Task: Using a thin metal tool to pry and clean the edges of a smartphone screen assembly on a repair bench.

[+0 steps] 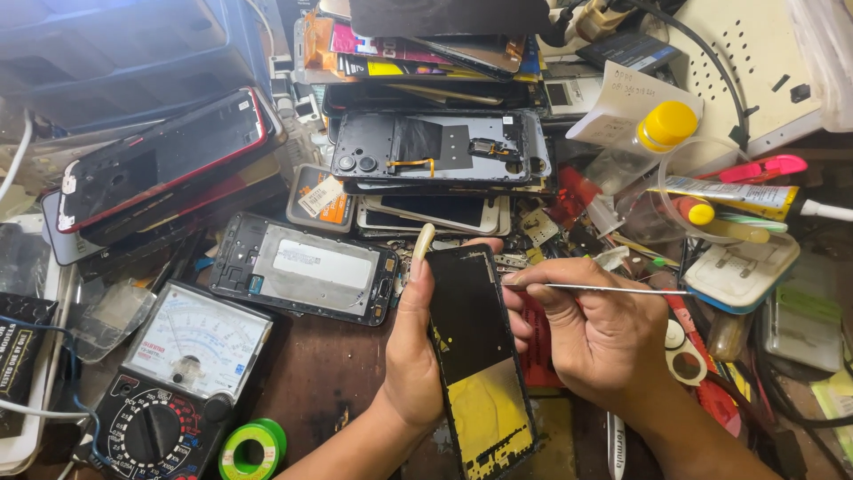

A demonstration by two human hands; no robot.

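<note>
Looking down at the cluttered tabletop (329, 373), I see it buried under a stack of phone frames (435, 147) at the back and a red-edged phone shell (160, 160) to the left, so there is little bare wood to lay anything flat. That, I judge, is why my left hand (413, 356) lifts the phone panel (475, 356) off the surface, its fingers wrapped round the left edge and thumb up along it, tilting the black and yellow face toward me. My right hand (595, 333) pinches a thin metal pry tool (595, 288), its tip touching the panel's right edge near the top. An analog multimeter (182, 373) and a green tape roll (253, 447) sit near my left wrist. A glue tube (733, 194) and a yellow-capped bottle (662, 129) crowd the right.
</note>
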